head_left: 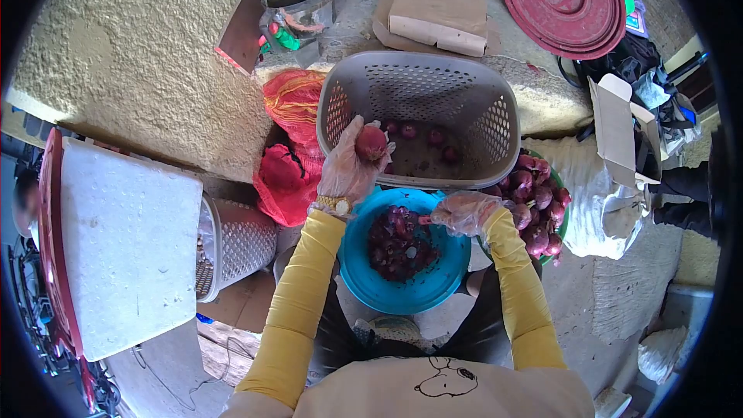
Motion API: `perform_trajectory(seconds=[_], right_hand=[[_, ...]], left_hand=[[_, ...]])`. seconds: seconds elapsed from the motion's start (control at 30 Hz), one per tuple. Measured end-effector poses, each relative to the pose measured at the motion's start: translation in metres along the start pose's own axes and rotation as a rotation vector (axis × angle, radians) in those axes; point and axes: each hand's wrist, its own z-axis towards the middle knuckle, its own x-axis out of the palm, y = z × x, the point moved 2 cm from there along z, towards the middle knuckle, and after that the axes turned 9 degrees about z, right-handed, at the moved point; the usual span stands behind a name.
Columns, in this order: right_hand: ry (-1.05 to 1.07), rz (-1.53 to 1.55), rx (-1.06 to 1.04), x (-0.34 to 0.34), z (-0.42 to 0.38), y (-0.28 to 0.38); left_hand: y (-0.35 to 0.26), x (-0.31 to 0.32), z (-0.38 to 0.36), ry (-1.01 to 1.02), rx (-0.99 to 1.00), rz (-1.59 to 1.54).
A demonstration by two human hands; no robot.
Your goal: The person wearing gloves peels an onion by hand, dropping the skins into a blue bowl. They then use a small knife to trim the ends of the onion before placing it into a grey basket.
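Observation:
My left hand (353,166), in a clear plastic glove, is closed on a red onion (371,143) over the near left rim of the grey perforated basket (419,183). Several red onions (436,137) lie on the basket floor. Gloved too, my right hand (464,213) is over the right rim of the blue basin (404,298), fingers pressed together; what they hold, if anything, is too small to name. Dark red onion skins (398,244) fill the basin's middle. Beyond my right hand, a green-rimmed container (566,224) is heaped with red onions (538,205).
A red mesh sack (290,178) sits left of the basket. Further left are a white board (128,248) and a light perforated basket (244,240). Cardboard (439,15) and a red lid (563,0) lie behind. An open box (619,131) and white sacks (596,217) are right.

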Motion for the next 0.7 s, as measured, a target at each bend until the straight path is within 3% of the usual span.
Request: perform_trajectory(seconds=[0.7], right_hand=[[-0.025,-0.075,0.037,-0.003,-0.006,0.008]], left_hand=[[-0.004,0.000,-0.002,0.048,-0.039,-0.005]])
